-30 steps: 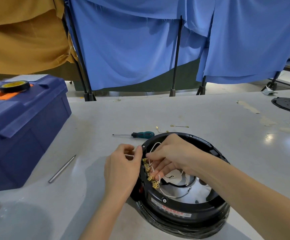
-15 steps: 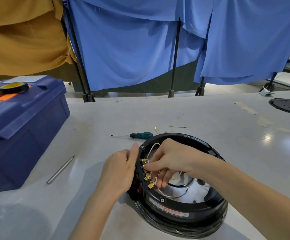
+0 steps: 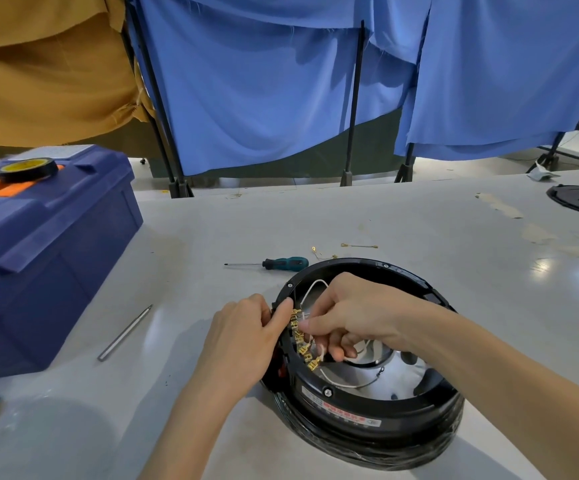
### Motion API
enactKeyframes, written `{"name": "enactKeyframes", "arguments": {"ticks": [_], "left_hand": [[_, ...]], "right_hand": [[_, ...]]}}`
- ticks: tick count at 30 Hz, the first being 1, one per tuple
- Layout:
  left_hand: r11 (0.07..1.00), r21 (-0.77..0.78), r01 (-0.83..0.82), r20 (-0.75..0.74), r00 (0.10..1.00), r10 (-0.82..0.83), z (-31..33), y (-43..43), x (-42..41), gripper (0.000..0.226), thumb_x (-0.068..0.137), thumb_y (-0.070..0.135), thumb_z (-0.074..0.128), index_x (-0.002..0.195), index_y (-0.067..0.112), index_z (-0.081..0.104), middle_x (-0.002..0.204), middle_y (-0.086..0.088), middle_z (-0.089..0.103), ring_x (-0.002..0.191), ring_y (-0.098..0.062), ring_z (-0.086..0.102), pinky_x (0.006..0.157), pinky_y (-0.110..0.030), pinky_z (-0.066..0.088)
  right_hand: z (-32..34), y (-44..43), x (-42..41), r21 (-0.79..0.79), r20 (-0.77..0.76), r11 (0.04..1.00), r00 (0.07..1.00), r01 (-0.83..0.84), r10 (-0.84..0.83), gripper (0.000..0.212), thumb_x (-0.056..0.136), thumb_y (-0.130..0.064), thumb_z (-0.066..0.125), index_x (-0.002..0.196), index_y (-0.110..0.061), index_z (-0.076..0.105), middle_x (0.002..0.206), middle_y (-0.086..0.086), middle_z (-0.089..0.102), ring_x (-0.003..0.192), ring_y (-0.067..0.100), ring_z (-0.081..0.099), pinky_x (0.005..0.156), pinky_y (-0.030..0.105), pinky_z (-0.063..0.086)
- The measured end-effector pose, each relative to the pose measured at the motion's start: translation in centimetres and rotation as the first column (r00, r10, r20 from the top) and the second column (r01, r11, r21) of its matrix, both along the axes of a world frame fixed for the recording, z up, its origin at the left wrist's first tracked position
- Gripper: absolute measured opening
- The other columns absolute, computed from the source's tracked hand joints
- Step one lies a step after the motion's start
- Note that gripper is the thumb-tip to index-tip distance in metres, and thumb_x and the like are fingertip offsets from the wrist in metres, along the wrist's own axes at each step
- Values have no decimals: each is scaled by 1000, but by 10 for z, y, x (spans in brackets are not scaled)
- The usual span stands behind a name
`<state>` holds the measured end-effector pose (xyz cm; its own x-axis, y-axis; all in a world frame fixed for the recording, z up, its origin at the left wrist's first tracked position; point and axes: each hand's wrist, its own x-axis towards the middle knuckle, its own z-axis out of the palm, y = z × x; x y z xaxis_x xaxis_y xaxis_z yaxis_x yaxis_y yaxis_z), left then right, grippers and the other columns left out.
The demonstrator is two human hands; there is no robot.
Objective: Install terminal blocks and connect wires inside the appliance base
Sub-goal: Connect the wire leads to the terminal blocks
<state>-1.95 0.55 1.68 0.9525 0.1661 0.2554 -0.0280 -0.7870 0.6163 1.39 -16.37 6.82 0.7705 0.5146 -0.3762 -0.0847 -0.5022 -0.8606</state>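
Head view: since a second ago the left hand [image 3: 243, 344] has slid off the loose white wire and now clamps the outer wall of the appliance base [image 3: 367, 403], thumb hooked over the rim just beside the row of brass terminals [image 3: 303, 341]. The right hand [image 3: 357, 313] has shifted from lower in that row to its upper end, fingertips pinched shut on what looks like a wire end (too small to tell whether it is a connector). The white wire [image 3: 310, 289] loops up just behind those fingers.

My reading is that the person has finished feeding slack and is seating a connection, the left hand serving only as a brace.

Against the earlier frames, the screwdriver [image 3: 281, 264] and metal rod [image 3: 125, 332] lie unmoved, well apart from both hands.
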Motion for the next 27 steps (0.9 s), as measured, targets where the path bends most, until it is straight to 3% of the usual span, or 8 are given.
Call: {"name": "enactKeyframes", "arguments": {"ticks": [6,20,24,27], "left_hand": [[998,57,-36,-27,999,37,7,-4,-6,61,87,58,53,51,14,30,48,-3,29,51,-25,31,49,-32,30],[1000,-8,-16,-115,993,15,10,-2,-5,53,88,50,58,55,13,43,52,-5,32,51,-19,26,40,-24,20],[1000,-14,-17,-115,993,15,10,-1,-7,52,88,49,59,55,12,42,53,-5,31,53,-20,26,45,-29,23],[1000,-21,-10,-123,992,7,11,-2,-7,51,88,48,59,55,12,44,54,-6,33,54,-21,28,47,-30,24]], "right_hand": [[-4,4,-8,71,-22,989,991,131,-130,19,93,-1,60,75,4,62,54,9,59,41,13,52,38,20,37],[-30,21,-28,157,25,870,879,467,-476,22,93,-6,60,72,-2,63,51,5,60,40,10,53,38,18,36],[-31,21,-28,185,-14,855,872,484,-490,20,93,-5,60,74,-1,64,50,4,60,38,8,52,38,18,36],[-21,13,-25,196,-98,902,923,385,-372,14,92,-3,63,80,5,65,52,7,61,43,13,56,39,19,39]]}}
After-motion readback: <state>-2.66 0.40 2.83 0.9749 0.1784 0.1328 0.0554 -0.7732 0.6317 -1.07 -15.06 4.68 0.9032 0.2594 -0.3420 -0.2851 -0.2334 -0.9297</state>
